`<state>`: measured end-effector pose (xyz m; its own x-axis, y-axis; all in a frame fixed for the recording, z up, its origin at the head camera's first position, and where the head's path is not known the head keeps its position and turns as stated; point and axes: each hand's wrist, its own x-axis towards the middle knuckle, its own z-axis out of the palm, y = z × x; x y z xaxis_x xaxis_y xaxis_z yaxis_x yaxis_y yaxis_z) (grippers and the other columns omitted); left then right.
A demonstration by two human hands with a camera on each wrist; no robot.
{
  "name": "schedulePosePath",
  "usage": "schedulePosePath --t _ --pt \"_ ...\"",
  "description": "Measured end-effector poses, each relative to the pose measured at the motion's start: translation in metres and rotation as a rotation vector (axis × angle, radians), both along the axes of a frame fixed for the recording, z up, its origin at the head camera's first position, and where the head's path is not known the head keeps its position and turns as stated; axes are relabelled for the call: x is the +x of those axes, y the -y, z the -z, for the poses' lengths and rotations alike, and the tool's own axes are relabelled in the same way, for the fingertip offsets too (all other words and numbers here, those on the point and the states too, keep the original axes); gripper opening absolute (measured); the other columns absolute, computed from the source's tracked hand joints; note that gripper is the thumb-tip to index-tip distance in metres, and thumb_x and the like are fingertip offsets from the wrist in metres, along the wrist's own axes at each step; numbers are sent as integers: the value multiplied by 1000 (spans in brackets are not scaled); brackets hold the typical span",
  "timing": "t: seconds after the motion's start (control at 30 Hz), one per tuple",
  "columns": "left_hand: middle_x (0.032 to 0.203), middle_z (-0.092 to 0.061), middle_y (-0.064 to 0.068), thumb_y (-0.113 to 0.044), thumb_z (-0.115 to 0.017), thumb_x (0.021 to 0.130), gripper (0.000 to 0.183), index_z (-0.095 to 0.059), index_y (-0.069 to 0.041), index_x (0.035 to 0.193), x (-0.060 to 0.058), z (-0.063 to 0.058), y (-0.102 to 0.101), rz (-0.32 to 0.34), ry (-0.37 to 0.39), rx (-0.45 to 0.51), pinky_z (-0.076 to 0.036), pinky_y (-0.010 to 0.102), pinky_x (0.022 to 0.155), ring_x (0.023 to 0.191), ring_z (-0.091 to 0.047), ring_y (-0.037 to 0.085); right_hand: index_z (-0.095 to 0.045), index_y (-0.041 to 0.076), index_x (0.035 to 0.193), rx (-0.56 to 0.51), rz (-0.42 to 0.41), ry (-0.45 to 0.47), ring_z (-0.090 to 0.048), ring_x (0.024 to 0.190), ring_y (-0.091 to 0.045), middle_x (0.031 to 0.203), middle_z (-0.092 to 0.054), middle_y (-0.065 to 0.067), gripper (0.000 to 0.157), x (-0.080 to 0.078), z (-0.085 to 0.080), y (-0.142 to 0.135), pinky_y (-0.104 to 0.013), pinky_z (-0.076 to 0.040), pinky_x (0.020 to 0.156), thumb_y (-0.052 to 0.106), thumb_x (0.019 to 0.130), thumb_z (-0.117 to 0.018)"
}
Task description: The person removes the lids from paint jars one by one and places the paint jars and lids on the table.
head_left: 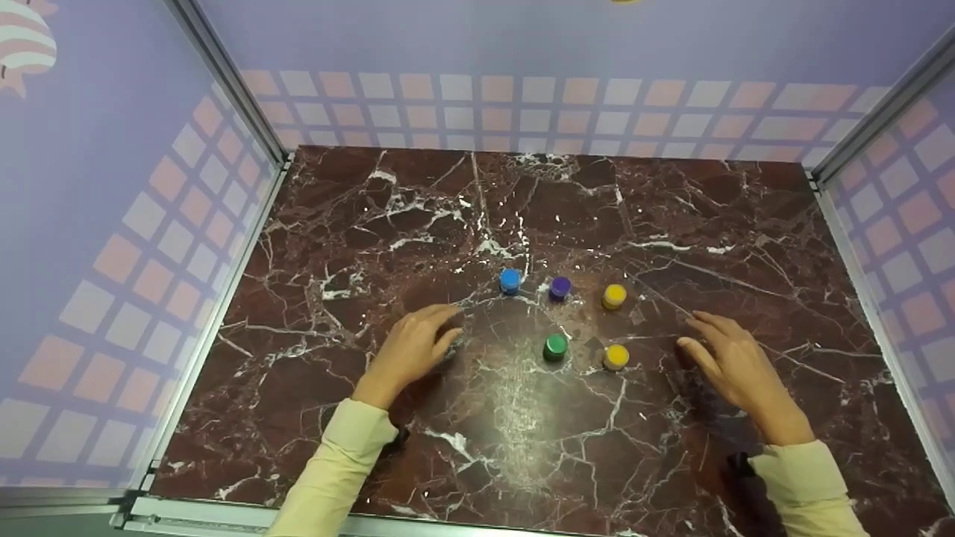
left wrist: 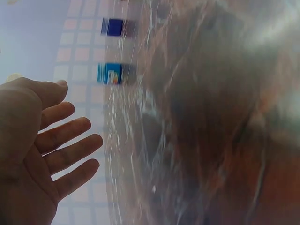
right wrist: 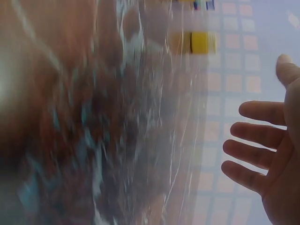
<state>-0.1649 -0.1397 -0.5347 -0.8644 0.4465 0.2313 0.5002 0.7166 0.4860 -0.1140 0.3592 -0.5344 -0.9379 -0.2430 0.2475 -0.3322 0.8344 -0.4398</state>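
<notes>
Head view: left hand (head_left: 412, 346) and right hand (head_left: 737, 367) spread loosely, holding nothing, maybe waiting; grabbing the green pot (head_left: 555, 347) near mid-frame would need reaching inward.

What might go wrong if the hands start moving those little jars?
The jars are small and stand upright, so a quick sweep by the left hand might tip the nearest one, the blue jar.

The green jar and the front yellow jar stand fairly close, so reaching for one could bump the other.

The back yellow jar has a similar yellow top, so those two might get mixed up.
</notes>
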Motion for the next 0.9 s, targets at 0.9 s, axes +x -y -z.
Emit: schedulePosePath --t 0.9 --pt "136 -62 11 -31 -73 97 57 -56 -5 144 12 16 -90 143 76 -126 -44 45 107 126 -58 29 -73 2 119 -8 -153 -125 -71 95 -31 113 -70 -12 31 32 13 60 -50 -57 80 11 90 -80"
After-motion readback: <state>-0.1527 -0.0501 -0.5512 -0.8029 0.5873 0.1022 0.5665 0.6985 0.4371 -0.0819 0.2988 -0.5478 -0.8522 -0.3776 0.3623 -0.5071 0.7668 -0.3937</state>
